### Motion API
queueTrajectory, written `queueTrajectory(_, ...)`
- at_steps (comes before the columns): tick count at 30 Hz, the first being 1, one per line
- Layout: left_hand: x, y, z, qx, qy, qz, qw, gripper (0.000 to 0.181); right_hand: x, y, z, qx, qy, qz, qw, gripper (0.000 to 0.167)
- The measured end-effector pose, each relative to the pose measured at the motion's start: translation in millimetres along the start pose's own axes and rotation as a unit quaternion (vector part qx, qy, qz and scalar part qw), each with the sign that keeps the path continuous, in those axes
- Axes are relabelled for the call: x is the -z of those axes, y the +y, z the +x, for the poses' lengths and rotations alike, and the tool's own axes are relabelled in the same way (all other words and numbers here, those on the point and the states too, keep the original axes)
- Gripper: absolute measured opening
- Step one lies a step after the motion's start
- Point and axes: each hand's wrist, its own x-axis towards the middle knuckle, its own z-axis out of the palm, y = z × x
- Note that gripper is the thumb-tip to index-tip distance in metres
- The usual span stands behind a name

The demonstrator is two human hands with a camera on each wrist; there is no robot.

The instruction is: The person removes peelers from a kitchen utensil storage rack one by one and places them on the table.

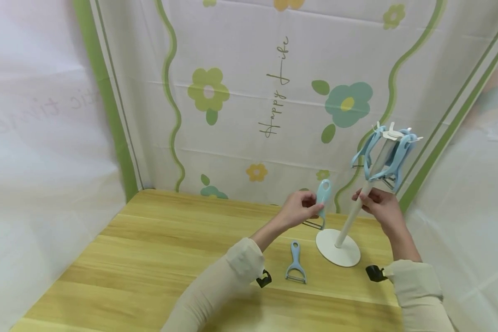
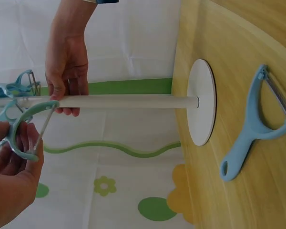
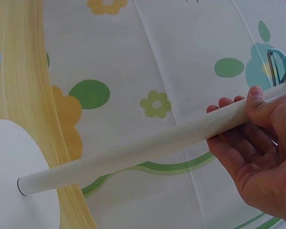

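A white stand [image 1: 352, 216] with a round base carries several light blue peelers [image 1: 400, 154] on the hooks at its top. My right hand [image 1: 382, 207] grips the pole below them; in the right wrist view the thumb and fingers of this hand [image 3: 267, 152] lie around the pole [image 3: 133, 152]. Left of the pole, my left hand [image 1: 300, 210] pinches a light blue peeler [image 1: 324, 191], its handle end upward and its blade low. The left wrist view shows the held peeler [image 2: 25, 155] in my left hand [image 2: 12, 191]. Another peeler [image 1: 295, 263] lies on the table, left of the base.
The wooden table [image 1: 157, 240] reaches back to a hanging cloth [image 1: 240, 115] printed with flowers. White cloth also hangs at the left [image 1: 45, 161] and right [image 1: 473, 207]. The round base [image 1: 338, 249] stands near the table's right side.
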Motion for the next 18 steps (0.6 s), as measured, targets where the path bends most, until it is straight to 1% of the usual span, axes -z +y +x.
queueTrajectory(4, 2.9, -11.2, -7.1, 0.013, -0.003, -0.006, 0.9999, 0.015, 1, 2, 1.2, -0.002, -0.002, 0.003, 1.0, 0.041)
queueTrajectory(8, 4.4, -20.2, -14.0, 0.025, 0.002, -0.008, 0.9997, 0.019, 0, 4, 0.9, 0.0, -0.004, 0.006, 1.0, 0.04)
queueTrajectory(13, 6.8, -29.9, -19.1, 0.031, 0.008, -0.002, 0.9995, 0.021, 0, 4, 1.6, 0.009, -0.004, 0.012, 0.9999, 0.039)
queueTrajectory(18, 10.5, -39.6, -24.7, 0.045, 0.013, -0.007, 0.9989, 0.019, 1, 4, 2.8, 0.01, -0.005, 0.01, 0.9999, 0.039)
